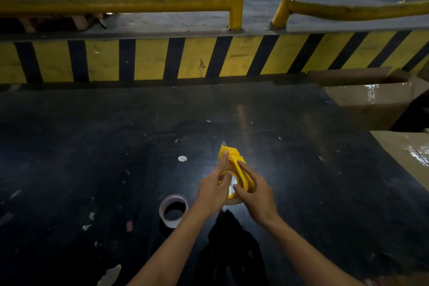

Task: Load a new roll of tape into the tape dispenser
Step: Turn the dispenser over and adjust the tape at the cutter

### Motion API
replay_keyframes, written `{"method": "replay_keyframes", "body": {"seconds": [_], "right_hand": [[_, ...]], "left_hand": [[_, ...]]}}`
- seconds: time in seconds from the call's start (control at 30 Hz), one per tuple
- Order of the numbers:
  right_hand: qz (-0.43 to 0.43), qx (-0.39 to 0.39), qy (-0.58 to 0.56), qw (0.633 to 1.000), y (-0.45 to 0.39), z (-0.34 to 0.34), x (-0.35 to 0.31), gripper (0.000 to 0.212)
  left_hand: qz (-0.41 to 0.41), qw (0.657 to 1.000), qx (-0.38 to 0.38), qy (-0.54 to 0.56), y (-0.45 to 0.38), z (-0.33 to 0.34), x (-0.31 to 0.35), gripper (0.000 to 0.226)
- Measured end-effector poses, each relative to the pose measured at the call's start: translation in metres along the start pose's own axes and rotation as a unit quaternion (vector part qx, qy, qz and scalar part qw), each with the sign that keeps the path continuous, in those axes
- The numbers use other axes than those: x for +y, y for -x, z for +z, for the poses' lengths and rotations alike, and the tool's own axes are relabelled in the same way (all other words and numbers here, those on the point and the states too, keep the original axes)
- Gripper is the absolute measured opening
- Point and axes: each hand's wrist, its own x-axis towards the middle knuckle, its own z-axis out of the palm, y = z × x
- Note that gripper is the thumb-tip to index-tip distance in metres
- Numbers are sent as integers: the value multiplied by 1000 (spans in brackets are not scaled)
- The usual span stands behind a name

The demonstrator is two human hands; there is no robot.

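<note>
A yellow plastic tape dispenser (pixel 239 166) is held just above the black table, its cutter end pointing away from me. My left hand (pixel 214 189) grips its left side, with the index finger stretched along the front part. My right hand (pixel 254 190) wraps around the handle from the right. A clear tape roll (pixel 232 189) sits inside the dispenser between my hands, mostly hidden by them. An empty-looking cardboard tape core (pixel 174 210) lies flat on the table to the left of my left wrist.
The black table (pixel 92 158) carries scraps of tape and paper and a small round silver sticker (pixel 182 158). Cardboard boxes (pixel 371 100) stand at the right edge. A yellow-and-black striped wall (pixel 185 58) with yellow rails (pixel 139 3) rises behind the table.
</note>
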Motion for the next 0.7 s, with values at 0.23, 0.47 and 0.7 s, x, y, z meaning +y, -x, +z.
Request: {"method": "replay_keyframes", "body": {"seconds": [0.23, 0.47, 0.7], "right_hand": [[-52, -27, 47, 997, 13, 7, 4, 62], [-1, -33, -81, 996, 5, -7, 5, 32], [235, -112, -138, 956, -67, -38, -29, 57]], "left_hand": [[-26, 992, 38, 120, -11, 16, -16, 63], [17, 993, 21, 112, -4, 1, -37, 68], [101, 993, -25, 59, 15, -6, -50, 69]]}}
